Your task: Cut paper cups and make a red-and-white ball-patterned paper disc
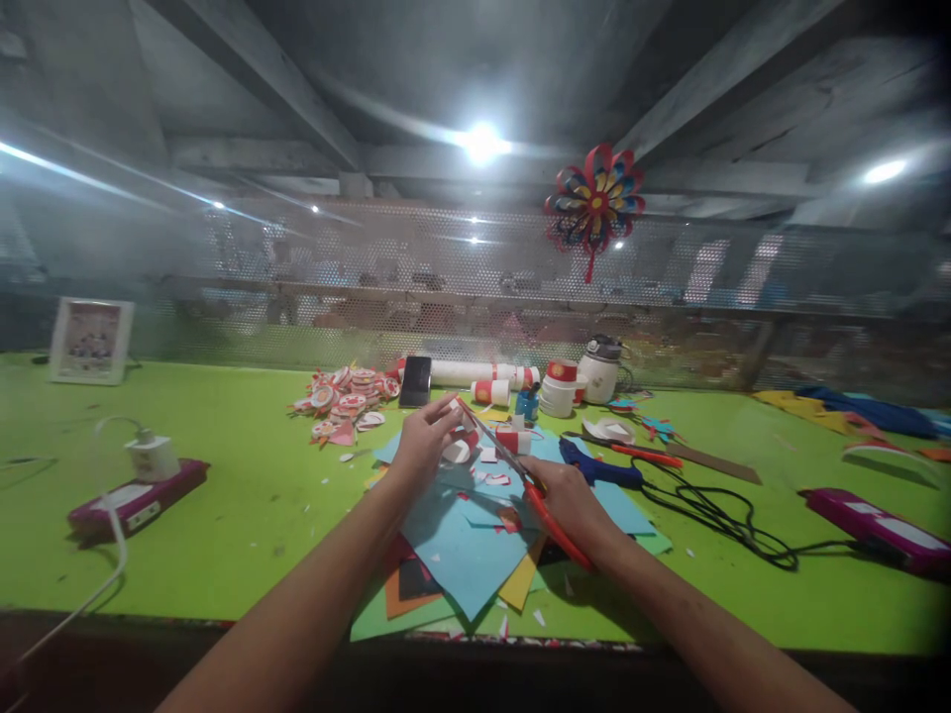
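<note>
My right hand (569,498) is closed round the red handles of a pair of scissors (520,475), whose blades point up and left toward my left hand. My left hand (425,439) pinches a small white and red paper piece (459,448) at the blade tips. Both hands hover over a pile of coloured paper sheets (461,550), blue on top, lying on the green table (245,495).
A heap of red-and-white paper cutouts (343,401), a black phone (415,381), tape rolls (561,388) and a white bottle (600,368) sit behind. A blue glue gun (594,465) with a black cord lies right. Purple power strips (138,498) sit at both sides.
</note>
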Demonstrator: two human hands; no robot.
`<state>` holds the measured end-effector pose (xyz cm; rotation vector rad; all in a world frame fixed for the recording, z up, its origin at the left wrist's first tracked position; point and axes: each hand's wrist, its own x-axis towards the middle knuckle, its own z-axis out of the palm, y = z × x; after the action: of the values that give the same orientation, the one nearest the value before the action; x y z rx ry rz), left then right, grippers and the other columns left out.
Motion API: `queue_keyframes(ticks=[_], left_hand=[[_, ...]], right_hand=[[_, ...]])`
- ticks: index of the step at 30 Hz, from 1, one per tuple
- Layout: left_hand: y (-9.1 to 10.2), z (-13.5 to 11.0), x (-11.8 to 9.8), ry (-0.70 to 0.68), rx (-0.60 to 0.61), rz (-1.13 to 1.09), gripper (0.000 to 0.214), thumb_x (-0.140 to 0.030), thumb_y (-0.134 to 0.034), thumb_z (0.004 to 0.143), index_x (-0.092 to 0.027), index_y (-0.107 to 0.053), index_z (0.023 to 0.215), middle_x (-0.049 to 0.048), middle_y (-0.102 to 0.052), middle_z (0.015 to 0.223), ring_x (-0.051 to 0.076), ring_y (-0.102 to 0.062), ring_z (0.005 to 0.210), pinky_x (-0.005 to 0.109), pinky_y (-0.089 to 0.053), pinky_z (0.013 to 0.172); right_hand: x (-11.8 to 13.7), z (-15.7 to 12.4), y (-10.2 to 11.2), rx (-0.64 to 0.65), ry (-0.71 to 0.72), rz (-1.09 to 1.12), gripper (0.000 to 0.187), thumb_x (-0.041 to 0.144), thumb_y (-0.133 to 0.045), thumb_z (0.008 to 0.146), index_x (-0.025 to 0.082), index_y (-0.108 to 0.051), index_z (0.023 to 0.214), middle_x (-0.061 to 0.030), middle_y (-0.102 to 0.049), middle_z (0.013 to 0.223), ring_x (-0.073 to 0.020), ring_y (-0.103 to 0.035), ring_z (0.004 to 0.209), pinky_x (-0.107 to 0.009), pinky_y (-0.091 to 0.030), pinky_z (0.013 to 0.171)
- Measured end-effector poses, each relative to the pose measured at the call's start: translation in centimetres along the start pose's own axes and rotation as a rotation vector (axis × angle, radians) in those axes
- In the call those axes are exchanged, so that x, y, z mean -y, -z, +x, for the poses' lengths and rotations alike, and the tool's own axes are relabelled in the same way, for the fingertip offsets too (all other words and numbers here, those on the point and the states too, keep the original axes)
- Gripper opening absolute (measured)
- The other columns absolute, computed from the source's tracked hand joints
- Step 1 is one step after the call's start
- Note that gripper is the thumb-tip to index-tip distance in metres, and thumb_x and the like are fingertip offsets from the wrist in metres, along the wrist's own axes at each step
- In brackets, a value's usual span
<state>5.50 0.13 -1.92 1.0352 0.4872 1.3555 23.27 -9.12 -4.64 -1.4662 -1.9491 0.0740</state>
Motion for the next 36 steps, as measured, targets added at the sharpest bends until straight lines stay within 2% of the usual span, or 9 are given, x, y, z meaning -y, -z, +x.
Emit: queue_keyframes(ticks=[8,14,18,24,31,36], left_hand=[[0.11,0.05,0.03,0.012,0.011,-0.008,0.039,-0.013,-0.073,0.065,-0.006,-0.065,0.102,0.0105,-0.067,0.090,0.017,-0.064,0.073,0.034,-0.055,0.071],[0.36,0.27,0.08,0.038,0.017,-0.030,0.031,-0.017,-0.068,0.071,-0.007,-0.065,0.101,0.0098,-0.068,0.086,0.017,-0.065,0.073,0.034,-0.055,0.072],[0.66,0.59,-0.03,0.056,0.002,-0.041,0.030,-0.012,-0.067,0.070,-0.008,-0.065,0.100,0.0094,-0.069,0.084,0.017,-0.065,0.072,0.032,-0.055,0.069],[0.75,0.67,0.45,0.053,-0.006,-0.065,0.029,-0.013,-0.069,0.069,-0.008,-0.065,0.098,0.0077,-0.069,0.079,0.015,-0.065,0.068,0.031,-0.054,0.071],[0.80,0.62,0.69,0.053,0.021,-0.078,0.029,-0.015,-0.072,0.066,-0.008,-0.066,0.094,0.0066,-0.068,0.075,0.014,-0.064,0.066,0.030,-0.054,0.069],[0.95,0.67,0.70,0.054,0.029,-0.071,0.030,-0.015,-0.072,0.067,-0.009,-0.066,0.095,0.0067,-0.068,0.076,0.014,-0.064,0.067,0.031,-0.055,0.071]], right_hand=[[0.21,-0.05,0.24,0.021,-0.030,-0.058,0.027,0.021,-0.059,0.069,0.021,-0.069,0.094,-0.0035,-0.073,0.083,-0.0219,-0.066,0.075,-0.025,-0.044,0.066],[0.36,-0.14,0.09,0.017,-0.015,-0.071,0.024,0.017,-0.053,0.072,0.020,-0.068,0.091,-0.0030,-0.072,0.081,-0.0201,-0.065,0.073,-0.024,-0.042,0.063],[0.24,-0.09,0.00,0.014,0.000,-0.056,0.029,0.017,-0.054,0.071,0.021,-0.068,0.095,-0.0027,-0.072,0.086,-0.0208,-0.065,0.077,-0.025,-0.044,0.067],[0.01,0.10,0.07,0.003,0.008,-0.037,0.034,0.019,-0.056,0.070,0.022,-0.069,0.101,-0.0048,-0.073,0.095,-0.0237,-0.066,0.084,-0.028,-0.047,0.072],[-0.02,-0.02,0.19,0.027,-0.016,-0.043,0.038,0.016,-0.053,0.069,0.023,-0.068,0.103,-0.0033,-0.073,0.092,-0.0227,-0.067,0.082,-0.027,-0.047,0.072],[0.07,-0.05,0.22,0.037,-0.052,-0.057,0.034,0.019,-0.057,0.069,0.023,-0.069,0.101,-0.0031,-0.074,0.089,-0.0230,-0.066,0.080,-0.027,-0.046,0.070]])
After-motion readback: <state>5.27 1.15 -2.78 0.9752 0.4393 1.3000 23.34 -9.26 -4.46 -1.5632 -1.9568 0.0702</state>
